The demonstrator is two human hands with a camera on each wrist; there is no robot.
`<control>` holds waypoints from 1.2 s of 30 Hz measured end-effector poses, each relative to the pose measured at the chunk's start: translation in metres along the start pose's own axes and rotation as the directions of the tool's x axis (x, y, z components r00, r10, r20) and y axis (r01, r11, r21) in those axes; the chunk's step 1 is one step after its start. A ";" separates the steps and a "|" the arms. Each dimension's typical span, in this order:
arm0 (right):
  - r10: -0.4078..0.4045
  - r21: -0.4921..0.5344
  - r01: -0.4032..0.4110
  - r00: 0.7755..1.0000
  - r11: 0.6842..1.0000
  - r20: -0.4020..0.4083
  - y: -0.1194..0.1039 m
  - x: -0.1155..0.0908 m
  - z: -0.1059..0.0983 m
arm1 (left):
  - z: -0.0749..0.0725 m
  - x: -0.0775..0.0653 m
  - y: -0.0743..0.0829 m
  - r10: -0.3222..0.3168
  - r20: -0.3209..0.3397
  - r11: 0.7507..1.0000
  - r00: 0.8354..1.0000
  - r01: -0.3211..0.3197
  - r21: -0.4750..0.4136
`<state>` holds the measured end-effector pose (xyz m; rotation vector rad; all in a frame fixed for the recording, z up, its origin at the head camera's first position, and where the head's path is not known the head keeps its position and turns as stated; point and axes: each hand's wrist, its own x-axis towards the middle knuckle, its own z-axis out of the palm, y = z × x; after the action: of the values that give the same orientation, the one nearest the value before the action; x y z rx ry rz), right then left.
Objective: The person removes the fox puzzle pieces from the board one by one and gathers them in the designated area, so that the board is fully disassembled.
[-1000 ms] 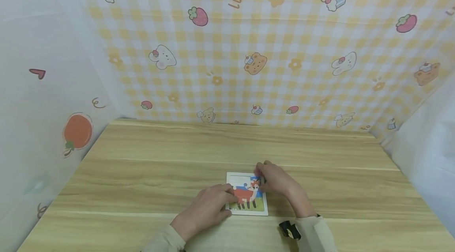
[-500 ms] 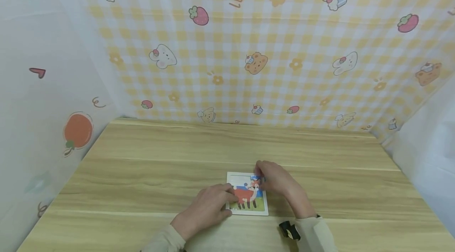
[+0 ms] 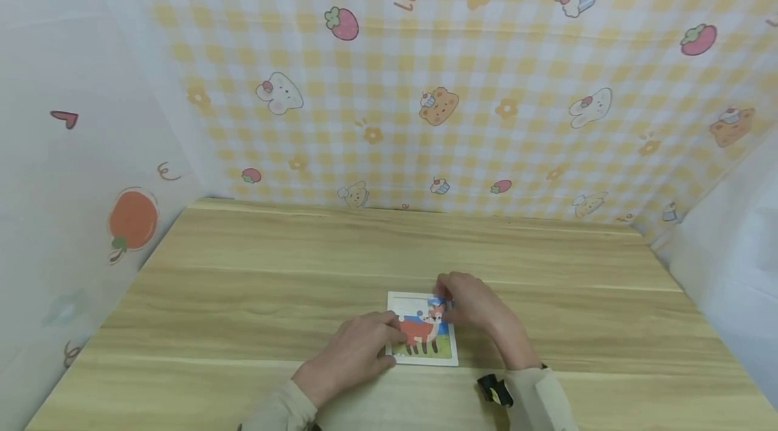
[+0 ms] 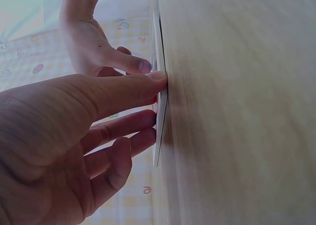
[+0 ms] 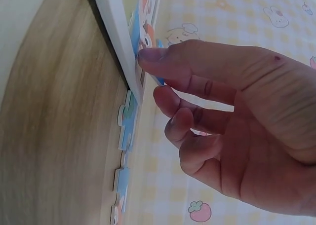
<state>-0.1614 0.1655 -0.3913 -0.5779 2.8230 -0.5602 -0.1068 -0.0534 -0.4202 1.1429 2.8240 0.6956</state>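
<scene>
A white-framed jigsaw puzzle point(image 3: 425, 361) with an orange deer point(image 3: 418, 331) lies flat on the table in the head view. My left hand point(image 3: 355, 350) rests on its left side, the thumb at the near left corner and fingertips on the picture. My right hand point(image 3: 477, 299) is at the far right corner, where thumb and index finger pinch a blue-and-orange puzzle piece point(image 3: 436, 308) close over its spot by the deer's head. In the right wrist view that piece is partly hidden behind the thumb. The tray's far left part shows pale, bare backing point(image 3: 410, 304).
Loose blue puzzle pieces point(image 5: 128, 124) lie on the wooden table point(image 3: 292, 248) beyond the frame in the right wrist view; the right hand hides them in the head view. A black strap-like object point(image 3: 495, 390) sits by the right sleeve. Patterned cloth point(image 3: 389, 66) stands behind.
The pinched puzzle piece has turned and shifted slightly at the far right corner, showing more blue on top. The left hand and the frame stay in place.
</scene>
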 end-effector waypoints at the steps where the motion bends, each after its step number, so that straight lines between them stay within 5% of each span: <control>1: 0.002 0.003 -0.002 1.000 1.000 0.002 0.000 0.000 0.000 | 0.000 0.000 0.000 -0.001 0.001 1.000 1.000 0.001 0.002; 10: -0.029 0.093 0.032 0.999 0.995 -0.034 0.013 -0.001 -0.005 | -0.002 0.001 -0.001 -0.003 0.014 1.000 1.000 0.003 0.009; 17: -0.014 0.061 0.021 0.994 0.998 -0.107 0.029 -0.009 -0.018 | 0.000 0.001 0.001 0.010 0.007 1.000 1.000 -0.010 0.010; 36: 0.056 0.208 -0.050 0.998 0.977 -0.024 0.045 -0.020 -0.030 | -0.001 -0.001 0.002 0.001 -0.004 1.000 1.000 -0.001 -0.001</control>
<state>-0.1671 0.2219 -0.3795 -0.4567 2.7509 -0.8473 -0.1050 -0.0534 -0.4189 1.1439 2.8266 0.7001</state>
